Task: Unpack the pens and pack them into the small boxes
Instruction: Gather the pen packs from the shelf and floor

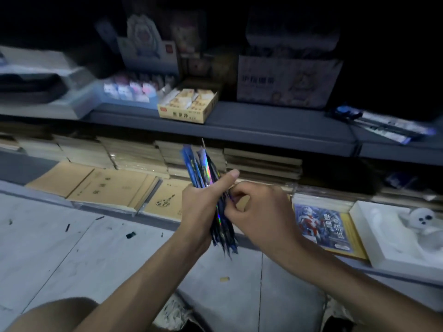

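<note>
While gripped in the left hand (200, 207), the pen bundle (202, 167) shows blue wrappers and one holographic stripe. Long axis near upright: top end toward the upper shelf (263, 125) front edge, lower end toward the floor (60, 248). Right hand (261, 212) fingers pinch its side.
</note>
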`<action>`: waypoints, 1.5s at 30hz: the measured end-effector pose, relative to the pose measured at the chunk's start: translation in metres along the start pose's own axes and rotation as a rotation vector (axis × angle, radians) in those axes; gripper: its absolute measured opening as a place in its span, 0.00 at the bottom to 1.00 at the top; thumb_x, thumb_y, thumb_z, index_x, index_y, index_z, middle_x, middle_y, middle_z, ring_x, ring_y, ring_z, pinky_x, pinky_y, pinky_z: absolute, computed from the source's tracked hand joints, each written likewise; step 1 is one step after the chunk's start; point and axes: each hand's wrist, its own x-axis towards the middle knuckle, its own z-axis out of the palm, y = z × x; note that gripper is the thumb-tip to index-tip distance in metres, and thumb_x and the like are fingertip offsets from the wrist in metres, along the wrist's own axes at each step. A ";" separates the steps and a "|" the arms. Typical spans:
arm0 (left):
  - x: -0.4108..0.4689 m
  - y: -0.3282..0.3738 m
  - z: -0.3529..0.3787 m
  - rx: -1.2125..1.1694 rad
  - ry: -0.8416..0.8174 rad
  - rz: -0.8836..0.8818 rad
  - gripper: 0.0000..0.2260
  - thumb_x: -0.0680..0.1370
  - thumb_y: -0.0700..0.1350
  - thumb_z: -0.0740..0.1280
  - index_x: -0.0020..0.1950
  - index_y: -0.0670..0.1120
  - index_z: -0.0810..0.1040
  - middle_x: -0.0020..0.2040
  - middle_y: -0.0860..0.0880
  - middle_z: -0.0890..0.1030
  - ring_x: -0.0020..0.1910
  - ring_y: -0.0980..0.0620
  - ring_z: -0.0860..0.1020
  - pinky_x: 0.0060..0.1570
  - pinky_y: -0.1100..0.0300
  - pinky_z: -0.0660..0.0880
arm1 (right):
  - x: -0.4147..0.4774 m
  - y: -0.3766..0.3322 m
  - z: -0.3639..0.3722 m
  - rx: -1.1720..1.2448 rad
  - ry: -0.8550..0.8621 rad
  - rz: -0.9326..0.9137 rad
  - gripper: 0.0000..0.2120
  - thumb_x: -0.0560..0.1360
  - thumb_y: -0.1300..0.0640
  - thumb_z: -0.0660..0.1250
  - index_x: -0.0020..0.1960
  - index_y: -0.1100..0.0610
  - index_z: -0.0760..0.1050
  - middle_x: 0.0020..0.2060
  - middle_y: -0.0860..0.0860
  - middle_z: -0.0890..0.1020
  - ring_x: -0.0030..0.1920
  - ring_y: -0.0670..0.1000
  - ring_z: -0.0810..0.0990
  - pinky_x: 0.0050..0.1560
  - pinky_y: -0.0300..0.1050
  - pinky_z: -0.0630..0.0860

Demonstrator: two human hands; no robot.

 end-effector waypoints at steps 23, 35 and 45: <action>0.083 0.101 0.172 0.172 0.009 0.758 0.11 0.72 0.37 0.75 0.39 0.47 0.74 0.31 0.53 0.77 0.33 0.54 0.76 0.35 0.56 0.75 | 0.144 0.051 -0.075 0.422 0.113 -0.007 0.24 0.75 0.59 0.74 0.69 0.47 0.74 0.58 0.41 0.80 0.58 0.40 0.79 0.57 0.42 0.80; 0.130 0.062 0.189 0.289 0.073 0.615 0.12 0.71 0.44 0.78 0.50 0.48 0.78 0.42 0.50 0.84 0.41 0.55 0.84 0.39 0.62 0.81 | 0.171 0.087 -0.051 0.396 0.065 0.151 0.20 0.78 0.64 0.70 0.68 0.50 0.77 0.53 0.44 0.85 0.51 0.42 0.83 0.51 0.42 0.83; 0.132 0.061 0.185 0.374 0.133 0.666 0.12 0.70 0.42 0.76 0.47 0.49 0.75 0.38 0.52 0.81 0.36 0.60 0.80 0.37 0.59 0.78 | 0.168 0.076 -0.050 0.281 0.045 0.266 0.18 0.77 0.61 0.69 0.64 0.46 0.73 0.47 0.43 0.83 0.46 0.48 0.83 0.47 0.55 0.84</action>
